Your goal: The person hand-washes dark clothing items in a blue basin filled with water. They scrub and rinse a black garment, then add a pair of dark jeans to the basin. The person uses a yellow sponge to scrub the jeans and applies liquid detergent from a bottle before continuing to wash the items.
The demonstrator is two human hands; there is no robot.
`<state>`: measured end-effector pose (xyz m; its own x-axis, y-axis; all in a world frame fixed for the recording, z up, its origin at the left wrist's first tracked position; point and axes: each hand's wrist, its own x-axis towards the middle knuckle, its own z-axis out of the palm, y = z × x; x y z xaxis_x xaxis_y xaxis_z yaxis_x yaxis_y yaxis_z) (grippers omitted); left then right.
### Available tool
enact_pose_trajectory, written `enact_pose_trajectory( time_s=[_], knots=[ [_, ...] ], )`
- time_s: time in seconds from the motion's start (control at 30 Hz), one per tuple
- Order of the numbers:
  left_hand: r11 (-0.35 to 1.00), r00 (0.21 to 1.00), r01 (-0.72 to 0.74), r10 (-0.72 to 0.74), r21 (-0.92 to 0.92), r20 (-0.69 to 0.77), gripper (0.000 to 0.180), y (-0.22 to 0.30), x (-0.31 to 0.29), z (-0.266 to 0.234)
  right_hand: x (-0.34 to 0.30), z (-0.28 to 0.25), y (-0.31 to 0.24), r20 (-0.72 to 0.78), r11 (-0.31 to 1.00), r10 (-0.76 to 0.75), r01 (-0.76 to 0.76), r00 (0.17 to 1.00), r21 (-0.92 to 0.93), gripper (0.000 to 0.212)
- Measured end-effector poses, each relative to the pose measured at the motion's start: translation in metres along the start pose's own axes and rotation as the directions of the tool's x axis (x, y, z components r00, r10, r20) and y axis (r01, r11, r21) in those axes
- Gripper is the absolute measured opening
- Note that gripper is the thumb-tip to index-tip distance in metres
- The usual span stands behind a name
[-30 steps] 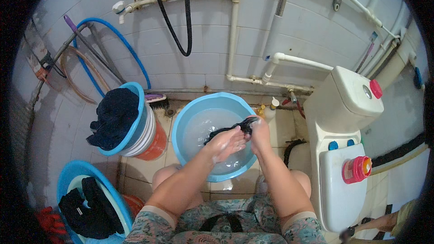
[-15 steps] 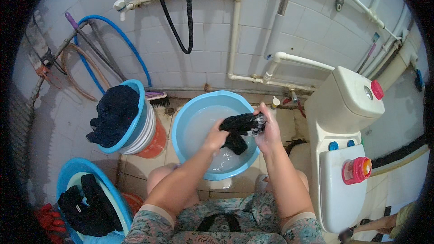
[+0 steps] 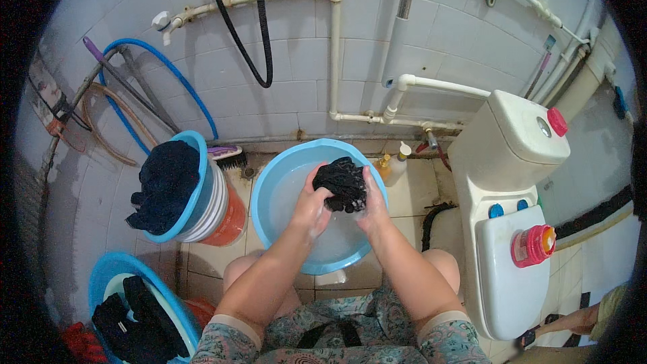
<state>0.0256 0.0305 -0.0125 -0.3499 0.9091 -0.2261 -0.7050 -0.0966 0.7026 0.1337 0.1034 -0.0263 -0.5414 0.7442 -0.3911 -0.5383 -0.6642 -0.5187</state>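
A bundled black cloth garment (image 3: pixel 342 180), wet with some white suds on it, is squeezed between both of my hands above a round light-blue basin (image 3: pixel 261 192). My left hand (image 3: pixel 311 201) grips its left side, fingers curled round it. On the other side my right hand (image 3: pixel 372 203) presses against the bundle, with fingers partly hidden behind it. Cloudy, whitish water (image 3: pixel 282 205) fills the lower part of the basin. What kind of garment it is cannot be made out.
Left of the basin, dark clothes fill a blue basin (image 3: pixel 195 205) on stacked buckets (image 3: pixel 226 219); another blue tub (image 3: pixel 111 263) holds black clothes. A scrub brush (image 3: pixel 232 157) and pump bottle (image 3: pixel 399 164) stand near the wall. At right are a toilet (image 3: pixel 515 296), a pink-red jar (image 3: pixel 528 248) and another person's limb (image 3: pixel 573 323).
The black cloth was stretched between my hands with part hanging toward the water; now it is gathered into a compact bundle. My hands have come closer together. The view has shifted slightly.
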Motion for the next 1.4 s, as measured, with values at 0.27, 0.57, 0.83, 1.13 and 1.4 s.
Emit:
enact_pose_trajectory(
  time_s=[0.27, 0.57, 0.83, 1.13, 1.4],
  knots=[
    [0.882, 0.877, 0.444, -0.391, -0.161, 0.280, 0.059, 0.012, -0.013, 0.007, -0.033, 0.029, -0.001, 0.362, 0.249, -0.586, 0.586, 0.725, -0.771, 0.017],
    [0.836, 0.922, 0.302, -0.134, -0.458, 0.364, 0.032, -0.055, 0.021, -0.027, -0.051, 0.030, 0.034, 0.838, -0.470, -0.363, 0.696, 0.408, -0.543, 0.011],
    [0.835, 0.956, 0.176, -0.270, -0.521, -0.111, 0.039, -0.018, 0.004, 0.021, 0.014, -0.014, 0.014, -0.013, 0.783, -0.411, 0.346, 0.912, -0.516, 0.033],
    [0.969, 0.991, 0.027, -0.059, -0.246, -0.124, 0.046, 0.000, 0.023, -0.001, -0.022, 0.009, -0.002, 0.070, 0.990, 0.119, -0.112, 0.990, -0.087, 0.029],
    [0.937, 0.947, 0.315, -0.320, -0.151, -0.011, 0.049, 0.006, 0.008, -0.003, -0.039, 0.025, 0.006, 0.350, 0.352, -0.437, 0.516, 0.828, -0.781, 0.011]
  ],
)
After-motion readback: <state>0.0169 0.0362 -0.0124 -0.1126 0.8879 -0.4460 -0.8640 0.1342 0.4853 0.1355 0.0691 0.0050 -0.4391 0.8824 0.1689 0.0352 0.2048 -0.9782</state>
